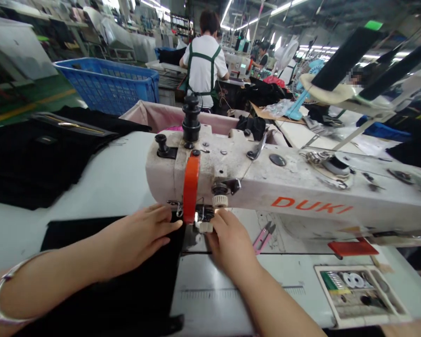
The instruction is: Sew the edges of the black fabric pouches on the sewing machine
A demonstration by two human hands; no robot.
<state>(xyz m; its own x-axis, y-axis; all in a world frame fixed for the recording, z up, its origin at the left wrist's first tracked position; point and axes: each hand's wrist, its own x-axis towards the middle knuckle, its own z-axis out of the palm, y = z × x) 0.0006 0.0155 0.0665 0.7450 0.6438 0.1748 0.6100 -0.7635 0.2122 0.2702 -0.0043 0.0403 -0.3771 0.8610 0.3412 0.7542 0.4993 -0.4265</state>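
Note:
My left hand (140, 238) lies with fingers stretched over a piece of black fabric (143, 295), its fingertips just left of the needle area. The fabric is spread on the table of a white sewing machine (252, 173), its right edge running toward the presser foot. At the needle, my right hand (231, 238) has its fingers bent together close by a small white block (206, 227); whatever they pinch is hidden. An orange guard (191, 187) stands upright between the two hands. Right of my right hand lie pink thread snips (264, 238).
More black fabric with a zipper (38, 154) lies at the left. A blue basket (105, 84) and a pink cloth-lined bin (150, 114) stand behind the machine. Black thread cones (347, 56) rise at upper right. A bobbin tray (331, 304) is set into the table. A person (206, 61) sits ahead.

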